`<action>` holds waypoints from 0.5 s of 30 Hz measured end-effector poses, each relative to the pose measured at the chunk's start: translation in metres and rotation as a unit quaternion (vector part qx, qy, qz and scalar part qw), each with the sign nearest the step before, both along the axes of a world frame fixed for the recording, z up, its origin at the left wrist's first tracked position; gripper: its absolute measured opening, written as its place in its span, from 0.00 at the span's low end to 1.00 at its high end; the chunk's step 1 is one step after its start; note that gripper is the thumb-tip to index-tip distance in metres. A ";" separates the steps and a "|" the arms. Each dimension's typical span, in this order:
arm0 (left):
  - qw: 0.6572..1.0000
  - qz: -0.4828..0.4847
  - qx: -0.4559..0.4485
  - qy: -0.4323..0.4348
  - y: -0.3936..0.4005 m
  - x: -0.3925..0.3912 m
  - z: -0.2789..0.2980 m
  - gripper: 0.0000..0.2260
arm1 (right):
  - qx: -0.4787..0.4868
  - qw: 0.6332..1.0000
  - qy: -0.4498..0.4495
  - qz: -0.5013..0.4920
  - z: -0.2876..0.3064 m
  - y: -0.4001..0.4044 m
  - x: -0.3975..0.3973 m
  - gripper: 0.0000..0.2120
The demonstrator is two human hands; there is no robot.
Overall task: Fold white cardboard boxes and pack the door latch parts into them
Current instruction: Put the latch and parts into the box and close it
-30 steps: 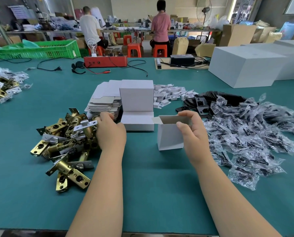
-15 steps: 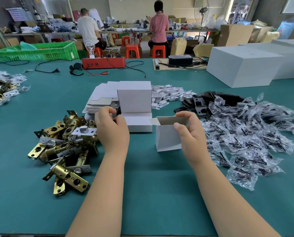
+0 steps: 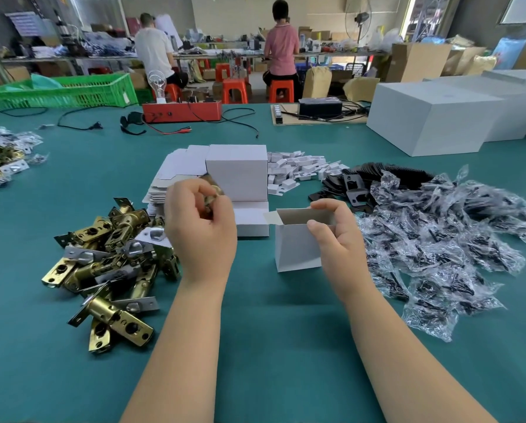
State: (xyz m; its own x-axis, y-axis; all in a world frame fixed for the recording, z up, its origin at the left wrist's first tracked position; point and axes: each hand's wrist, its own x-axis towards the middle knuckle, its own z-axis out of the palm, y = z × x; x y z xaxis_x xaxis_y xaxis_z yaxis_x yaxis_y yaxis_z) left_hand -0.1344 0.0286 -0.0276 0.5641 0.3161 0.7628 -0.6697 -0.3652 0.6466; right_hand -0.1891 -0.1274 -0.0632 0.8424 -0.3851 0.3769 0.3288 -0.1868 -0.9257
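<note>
A small white cardboard box (image 3: 295, 248) stands upright and open-topped on the green table. My right hand (image 3: 338, 239) grips its right wall, thumb on the front, fingers over the rim. My left hand (image 3: 200, 227) is lifted just left of the box and holds a brass door latch (image 3: 210, 198), mostly hidden by the curled fingers. A pile of brass latches (image 3: 109, 264) lies to the left. Flat box blanks (image 3: 176, 175) are stacked behind my left hand, with folded white boxes (image 3: 240, 172) next to them.
Bagged black screws (image 3: 457, 239) spread out on the right. Black strike plates (image 3: 353, 187) and small white pieces (image 3: 298, 169) lie behind the open box. Large white cartons (image 3: 432, 117) stand at the far right, a red device (image 3: 182, 111) and a green crate (image 3: 60, 90) at the back.
My left hand has risen off the latch pile with a brass latch and moved right toward the open box. My right hand keeps holding the box in place.
</note>
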 end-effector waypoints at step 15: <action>0.886 -0.304 0.176 0.304 0.013 -0.004 -0.002 0.16 | 0.001 1.000 -0.005 -0.001 0.001 0.000 0.002 0.10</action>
State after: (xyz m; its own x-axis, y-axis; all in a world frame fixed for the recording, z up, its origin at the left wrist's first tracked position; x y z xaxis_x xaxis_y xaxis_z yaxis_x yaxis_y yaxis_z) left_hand -0.1382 0.0417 -0.0298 0.8889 -0.3829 0.2515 -0.3793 -0.3070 0.8729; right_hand -0.1866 -0.1270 -0.0620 0.8382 -0.3870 0.3842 0.3370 -0.1863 -0.9229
